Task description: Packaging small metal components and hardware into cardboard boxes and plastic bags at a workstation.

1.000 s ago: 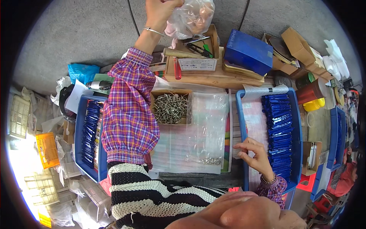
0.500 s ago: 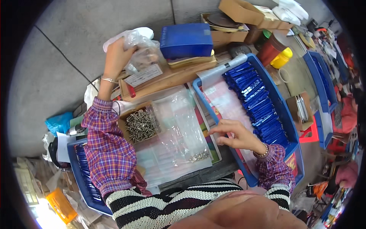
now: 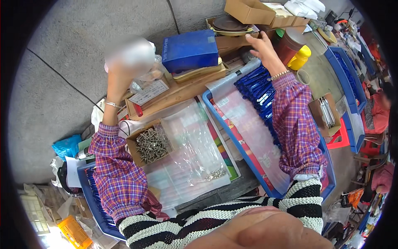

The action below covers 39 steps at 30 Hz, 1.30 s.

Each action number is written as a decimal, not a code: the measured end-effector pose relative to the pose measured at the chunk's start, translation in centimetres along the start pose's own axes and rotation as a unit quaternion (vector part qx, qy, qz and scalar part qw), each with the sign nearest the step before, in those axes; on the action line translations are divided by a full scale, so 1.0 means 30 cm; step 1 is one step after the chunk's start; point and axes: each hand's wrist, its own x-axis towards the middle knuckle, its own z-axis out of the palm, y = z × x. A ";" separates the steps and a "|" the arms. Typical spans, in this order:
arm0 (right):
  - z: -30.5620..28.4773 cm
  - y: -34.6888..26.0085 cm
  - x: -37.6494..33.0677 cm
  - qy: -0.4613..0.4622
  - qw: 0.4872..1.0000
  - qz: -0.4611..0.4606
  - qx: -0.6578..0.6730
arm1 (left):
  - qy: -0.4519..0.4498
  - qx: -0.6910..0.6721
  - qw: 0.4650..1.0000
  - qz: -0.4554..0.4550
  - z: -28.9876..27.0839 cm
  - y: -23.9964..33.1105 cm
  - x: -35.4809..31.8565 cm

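Observation:
My left hand (image 3: pixel 121 78) is raised at the back left, by a clear plastic bag (image 3: pixel 154 73) on a wooden ledge. A white blurred shape (image 3: pixel 134 50) covers its fingers, so I cannot tell what they hold. My right hand (image 3: pixel 265 50) reaches to the far end of a blue tray (image 3: pixel 208 99), fingers apart and holding nothing visible. Beneath that forearm lie rows of shiny blue strip-like pieces (image 3: pixel 253 88) in the tray. Between my arms, a cardboard box (image 3: pixel 135 152) holds many small metal pins (image 3: pixel 151 145). Small metal bits (image 3: pixel 216 174) lie on clear plastic sheeting (image 3: pixel 182 166).
A blue box (image 3: pixel 190 50) sits on the ledge. Beyond my right hand stand a reddish-brown canister (image 3: pixel 289 45) and a yellow container (image 3: pixel 299 58). A small carton (image 3: pixel 325 113) is right of the tray. Another blue tray (image 3: pixel 89 189) is beside my left arm.
My right hand has moved forward from the tray's near left side to its far end, its fingers spreading. My left hand stays by the clear bag, its fingers now obscured.

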 end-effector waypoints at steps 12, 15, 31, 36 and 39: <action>-0.022 0.049 0.064 -0.066 0.994 0.019 0.088 | 0.005 -0.006 1.000 -0.019 -0.001 0.032 -0.015; -0.023 0.021 0.053 -0.076 0.995 0.021 0.067 | 0.014 0.006 1.000 -0.019 -0.009 0.019 -0.022; 0.034 -0.020 0.050 0.040 0.740 -0.501 -0.447 | 0.043 0.004 0.999 0.028 0.009 0.023 -0.024; 0.021 -0.049 0.104 0.036 0.756 -0.491 -0.431 | 0.041 0.009 0.999 0.019 0.012 0.020 -0.022; 0.018 -0.067 0.130 0.035 0.750 -0.496 -0.436 | 0.035 0.006 0.999 0.003 0.014 0.021 -0.019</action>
